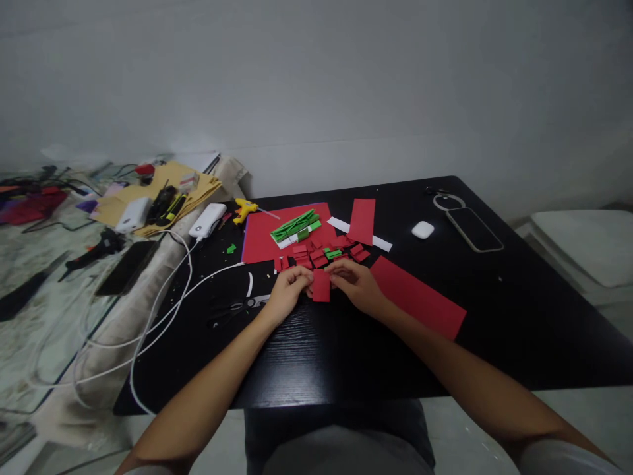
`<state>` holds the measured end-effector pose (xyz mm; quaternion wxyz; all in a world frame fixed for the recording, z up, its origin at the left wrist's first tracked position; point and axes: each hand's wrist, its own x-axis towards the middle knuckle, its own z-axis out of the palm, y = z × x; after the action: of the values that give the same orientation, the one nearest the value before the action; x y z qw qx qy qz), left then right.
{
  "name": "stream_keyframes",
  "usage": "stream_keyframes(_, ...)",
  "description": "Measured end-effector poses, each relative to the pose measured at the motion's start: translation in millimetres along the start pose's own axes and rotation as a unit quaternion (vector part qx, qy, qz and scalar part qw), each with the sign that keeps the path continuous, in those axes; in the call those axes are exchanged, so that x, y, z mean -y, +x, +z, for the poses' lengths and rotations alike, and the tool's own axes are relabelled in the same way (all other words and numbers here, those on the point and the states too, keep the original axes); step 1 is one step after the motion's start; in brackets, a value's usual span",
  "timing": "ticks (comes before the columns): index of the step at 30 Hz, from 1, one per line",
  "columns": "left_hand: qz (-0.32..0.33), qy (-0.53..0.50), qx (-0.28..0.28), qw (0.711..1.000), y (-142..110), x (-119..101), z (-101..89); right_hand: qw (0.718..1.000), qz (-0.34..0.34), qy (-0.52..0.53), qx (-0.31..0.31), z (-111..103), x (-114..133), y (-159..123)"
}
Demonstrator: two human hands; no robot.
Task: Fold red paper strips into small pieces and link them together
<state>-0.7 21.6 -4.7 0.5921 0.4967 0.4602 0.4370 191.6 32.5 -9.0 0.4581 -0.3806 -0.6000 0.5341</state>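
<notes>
Between my two hands is a small red paper piece [321,286], held upright above the black table. My left hand [291,288] pinches its left edge. On the opposite edge, the fingers of my right hand [357,282] are closed near its top corner; a sliver of green shows there. Just beyond lie several small folded red paper pieces [302,252] and a green folded piece [333,253]. Behind them, a bundle of green paper strips [295,225] rests on a large red sheet [257,241]. Scissors [237,306] lie left of my left hand, partly behind it.
Red paper sheets [420,297] lie to the right, with a white strip [382,243] nearby. A yellow glue gun [244,210], power bank [208,220] and white cable [190,277] are left. A phone [475,229] and white earbud case [422,229] sit right.
</notes>
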Motion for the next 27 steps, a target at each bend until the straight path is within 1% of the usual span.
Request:
stream_keyframes(2, 0.022, 0.015, -0.004, 1.0, -0.9, -1.8, 0.7, 1.0, 0.005, 0.014, 0.004, -1.4, -0.2, 0.9)
stream_keyframes(5, 0.075, 0.035, -0.029, 0.996, -2.9, -4.4, 2.2, 0.999, 0.019, 0.038, 0.014, -2.6, 0.3, 1.4)
stream_keyframes(8, 0.102, 0.049, -0.012, 0.993, -4.7, -6.5, 2.7, 0.998, 0.03, 0.055, 0.016, -2.8, 1.5, 1.2)
stream_keyframes(11, 0.101, 0.063, 0.007, 0.993, -5.8, -8.2, 1.9, 0.997, 0.041, 0.065, 0.016, -2.6, 2.8, 0.8)
stream_keyframes(16, 0.109, 0.065, 0.006, 0.992, -5.5, -8.6, -0.6, 0.996, 0.045, 0.073, 0.022, -2.3, 3.5, 0.7)
stream_keyframes(20, 0.107, 0.043, 0.013, 0.993, -5.5, -7.8, -0.3, 0.996, 0.043, 0.08, 0.027, -1.3, 3.8, 0.4)
stream_keyframes(23, 0.094, 0.038, -0.001, 0.995, -5.6, -6.2, 1.8, 0.997, 0.044, 0.069, 0.005, 0.5, 3.1, 0.0)
stream_keyframes(27, 0.081, 0.048, -0.046, 0.995, -5.3, -2.4, 4.2, 0.996, 0.056, 0.068, -0.03, 3.2, 2.0, -0.2)
